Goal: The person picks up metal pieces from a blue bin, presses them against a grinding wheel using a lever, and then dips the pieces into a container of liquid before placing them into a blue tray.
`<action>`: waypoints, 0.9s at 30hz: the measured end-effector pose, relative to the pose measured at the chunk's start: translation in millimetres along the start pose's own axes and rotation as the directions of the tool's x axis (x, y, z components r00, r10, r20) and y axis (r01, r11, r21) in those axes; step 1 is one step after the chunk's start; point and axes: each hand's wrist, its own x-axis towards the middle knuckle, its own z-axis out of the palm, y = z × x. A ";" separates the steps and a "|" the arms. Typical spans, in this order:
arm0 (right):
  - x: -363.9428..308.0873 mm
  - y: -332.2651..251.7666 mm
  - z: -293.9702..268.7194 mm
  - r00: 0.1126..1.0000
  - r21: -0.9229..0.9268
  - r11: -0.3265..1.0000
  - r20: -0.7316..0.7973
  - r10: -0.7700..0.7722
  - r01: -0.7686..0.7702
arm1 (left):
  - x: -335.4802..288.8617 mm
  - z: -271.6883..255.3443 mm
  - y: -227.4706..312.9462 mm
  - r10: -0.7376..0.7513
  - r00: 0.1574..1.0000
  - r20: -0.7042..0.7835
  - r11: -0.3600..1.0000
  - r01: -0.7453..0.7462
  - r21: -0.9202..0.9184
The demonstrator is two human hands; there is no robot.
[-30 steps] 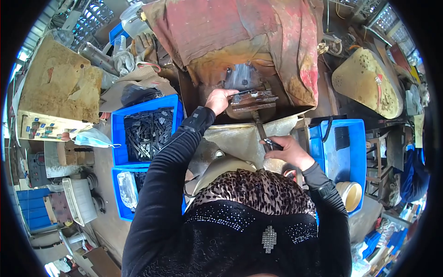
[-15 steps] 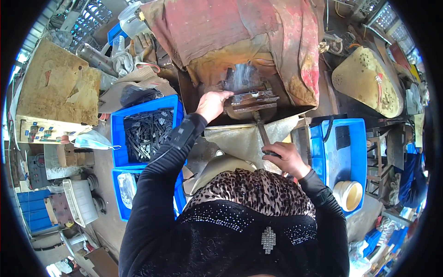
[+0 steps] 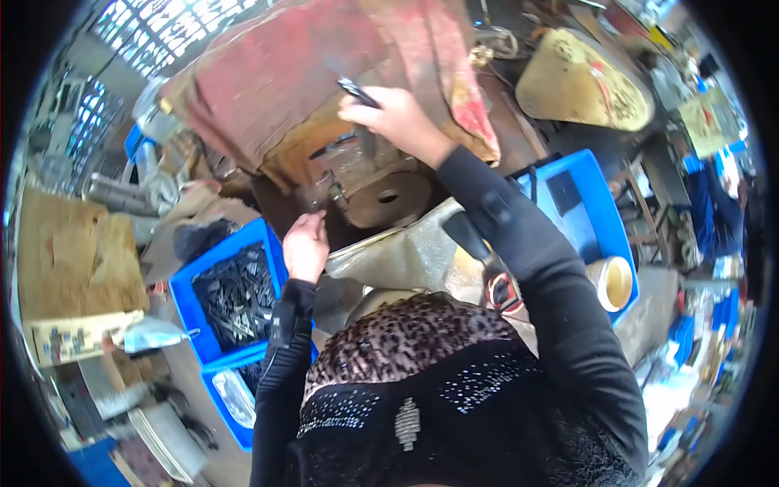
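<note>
My right hand (image 3: 399,120) is closed round a dark handle with a shiny end (image 3: 357,91), over the far part of the work bay under the red cloth. Beneath this hand lies a rusty round metal plate (image 3: 389,199) with a hole in its middle. A thin dark strip (image 3: 333,146) lies on the wet metal fixture behind the plate. My left hand (image 3: 307,247) is at the near left edge of the bay, its fingertips beside a small metal part (image 3: 315,196). That part is blurred, and whether the fingers grip anything does not show.
A stained red cloth (image 3: 316,65) hangs over the bay. On the left stands a blue bin (image 3: 182,292) of dark metal strips, with another blue bin (image 3: 217,398) nearer. A blue tub (image 3: 604,195) holding a cream pot (image 3: 613,282) is on the right. A black flat thing (image 3: 466,235) lies nearer me.
My right hand has swung from the near side up over the bay with the dark handle. My left hand has drawn back from the fixture. The water spray no longer shows; the view has turned.
</note>
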 end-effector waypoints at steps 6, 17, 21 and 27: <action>62.6 16.5 -6.1 0.964 0.230 0.937 0.034 0.263 -0.264 | 8.2 1.7 4.2 0.003 1.000 0.015 1.000 -0.002 -0.008; 94.9 26.7 -7.4 0.800 0.543 0.592 0.330 0.501 -0.595 | 2.5 -6.7 5.7 -0.027 0.998 0.052 0.999 0.028 -0.037; 81.2 27.1 -13.5 0.815 0.584 0.573 0.343 0.467 -0.574 | 1.5 -5.1 1.3 -0.013 1.000 0.020 0.998 0.014 -0.053; 15.9 42.3 -44.7 0.876 0.497 0.722 0.271 0.399 -0.482 | 3.9 -4.2 -0.1 0.017 0.999 0.034 0.996 -0.014 -0.087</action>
